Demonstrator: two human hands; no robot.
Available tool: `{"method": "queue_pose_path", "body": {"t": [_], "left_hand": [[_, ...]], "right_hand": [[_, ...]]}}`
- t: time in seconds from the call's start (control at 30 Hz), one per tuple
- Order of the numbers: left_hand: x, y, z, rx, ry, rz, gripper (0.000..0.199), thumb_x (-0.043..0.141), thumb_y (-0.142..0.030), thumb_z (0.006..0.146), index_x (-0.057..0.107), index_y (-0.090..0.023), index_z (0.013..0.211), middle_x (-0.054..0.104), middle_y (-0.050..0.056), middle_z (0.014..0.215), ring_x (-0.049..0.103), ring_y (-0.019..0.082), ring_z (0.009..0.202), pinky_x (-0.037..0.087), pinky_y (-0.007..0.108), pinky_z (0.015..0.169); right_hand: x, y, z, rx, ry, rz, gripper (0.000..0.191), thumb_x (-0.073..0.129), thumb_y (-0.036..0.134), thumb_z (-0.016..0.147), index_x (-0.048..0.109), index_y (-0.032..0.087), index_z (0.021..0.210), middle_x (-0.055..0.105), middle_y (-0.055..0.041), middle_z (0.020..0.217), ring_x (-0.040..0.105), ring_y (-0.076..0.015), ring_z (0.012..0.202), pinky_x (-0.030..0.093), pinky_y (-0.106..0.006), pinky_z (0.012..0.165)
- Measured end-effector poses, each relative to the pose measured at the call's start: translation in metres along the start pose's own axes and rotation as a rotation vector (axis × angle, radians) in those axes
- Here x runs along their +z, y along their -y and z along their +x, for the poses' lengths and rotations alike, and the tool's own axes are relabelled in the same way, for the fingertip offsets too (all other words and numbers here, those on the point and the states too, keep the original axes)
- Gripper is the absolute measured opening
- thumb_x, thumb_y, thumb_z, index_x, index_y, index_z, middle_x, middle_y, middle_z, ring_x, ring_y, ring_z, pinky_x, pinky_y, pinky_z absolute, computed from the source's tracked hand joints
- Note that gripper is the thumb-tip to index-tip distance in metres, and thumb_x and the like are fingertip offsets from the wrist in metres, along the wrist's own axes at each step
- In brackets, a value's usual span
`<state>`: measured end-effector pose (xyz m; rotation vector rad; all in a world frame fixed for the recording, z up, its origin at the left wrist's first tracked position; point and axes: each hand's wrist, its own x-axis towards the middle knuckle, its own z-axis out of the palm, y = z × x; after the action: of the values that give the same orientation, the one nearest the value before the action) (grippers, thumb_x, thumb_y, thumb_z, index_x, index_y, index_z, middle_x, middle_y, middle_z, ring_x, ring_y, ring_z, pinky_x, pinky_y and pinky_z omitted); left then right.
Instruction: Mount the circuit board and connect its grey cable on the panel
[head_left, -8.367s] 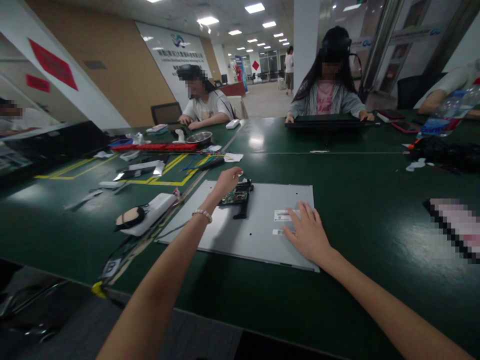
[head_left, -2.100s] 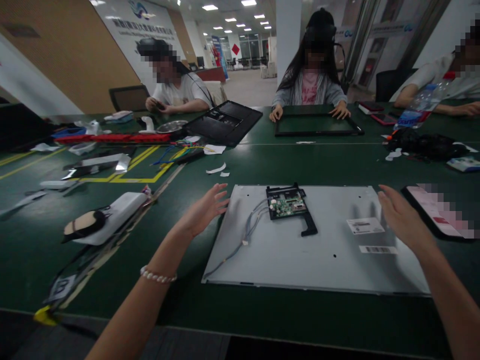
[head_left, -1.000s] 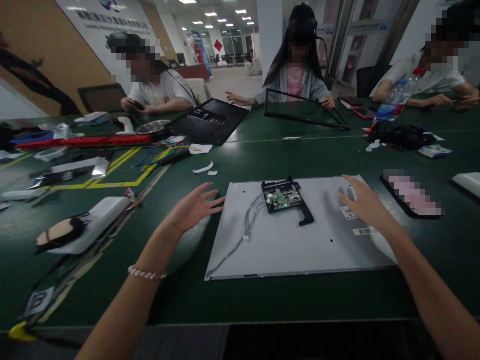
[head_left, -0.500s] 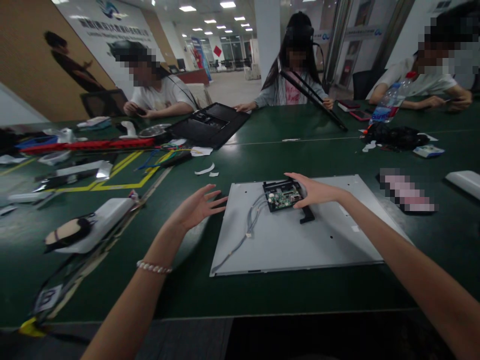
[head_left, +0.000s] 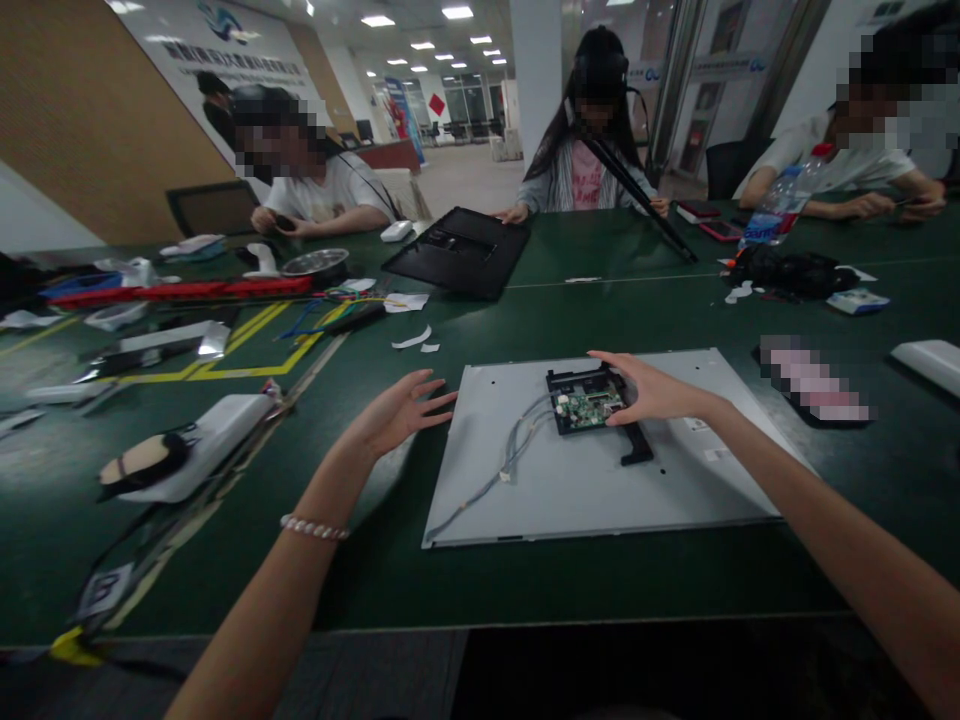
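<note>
A grey metal display panel (head_left: 525,505) lies flat on the green table. On its upper middle sits a green circuit board (head_left: 589,406) in a black plastic frame, with a black arm sticking out at the lower right. My right hand (head_left: 656,388) grips this frame by its right side, thumb at the front and fingers behind. Grey cables (head_left: 517,445) run from the board toward the panel's near left corner. Beside the panel's left edge, my left hand (head_left: 397,410) is open with fingers spread; whether it touches the edge I cannot tell.
Across the table a person touches a black back cover (head_left: 457,250) and holds a black frame (head_left: 637,195). A phone (head_left: 814,385) lies right of the panel, bottles (head_left: 780,205) behind it. To the left are a white device (head_left: 225,440), a red strip (head_left: 180,290) and paper scraps (head_left: 412,338).
My right hand has shifted the circuit board in its frame to the right across the panel, drawing the cables along. The co-worker's black back cover has moved right. My left hand stays nearly still.
</note>
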<state>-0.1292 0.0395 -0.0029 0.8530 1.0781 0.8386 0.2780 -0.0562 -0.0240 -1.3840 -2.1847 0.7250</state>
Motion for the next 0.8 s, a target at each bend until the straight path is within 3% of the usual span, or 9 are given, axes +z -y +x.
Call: {"method": "queue_pose_path", "body": {"t": [0.2,0.4,0.57,0.8], "left_hand": [[0.006,0.000,-0.004,0.014,-0.035,0.027,0.031,0.065,-0.026,0.087,0.053,-0.020,0.116,0.053,0.017,0.134,0.065,0.031,0.110,0.057,0.049,0.088],[0.006,0.000,-0.003,0.028,-0.028,0.053,0.029,0.064,-0.024,0.088,0.052,-0.020,0.114,0.055,0.017,0.132,0.066,0.030,0.110,0.058,0.046,0.086],[0.005,0.001,-0.002,0.033,-0.036,0.069,0.028,0.063,-0.022,0.088,0.052,-0.021,0.114,0.057,0.016,0.130,0.065,0.030,0.110,0.058,0.046,0.085],[0.000,0.005,-0.001,0.061,-0.015,0.114,0.043,0.069,-0.021,0.084,0.049,-0.021,0.122,0.054,0.018,0.135,0.063,0.031,0.114,0.059,0.046,0.086]], "right_hand": [[0.005,-0.006,-0.026,0.027,-0.039,0.004,0.105,0.074,0.052,0.070,0.017,0.030,0.155,0.028,-0.0126,0.156,0.035,-0.0375,0.139,0.030,-0.058,0.113],[0.013,-0.008,-0.034,0.069,-0.058,0.038,0.106,0.073,0.051,0.072,0.013,0.030,0.156,0.026,-0.0131,0.157,0.032,-0.0395,0.140,0.030,-0.059,0.113],[0.021,-0.009,-0.037,0.023,-0.138,0.063,0.105,0.073,0.048,0.072,0.012,0.030,0.156,0.024,-0.0114,0.159,0.026,-0.0380,0.144,0.025,-0.057,0.117],[0.023,-0.011,-0.039,0.028,-0.136,0.071,0.101,0.072,0.048,0.074,0.016,0.029,0.156,0.027,-0.0113,0.158,0.029,-0.0372,0.143,0.026,-0.057,0.117]]}}
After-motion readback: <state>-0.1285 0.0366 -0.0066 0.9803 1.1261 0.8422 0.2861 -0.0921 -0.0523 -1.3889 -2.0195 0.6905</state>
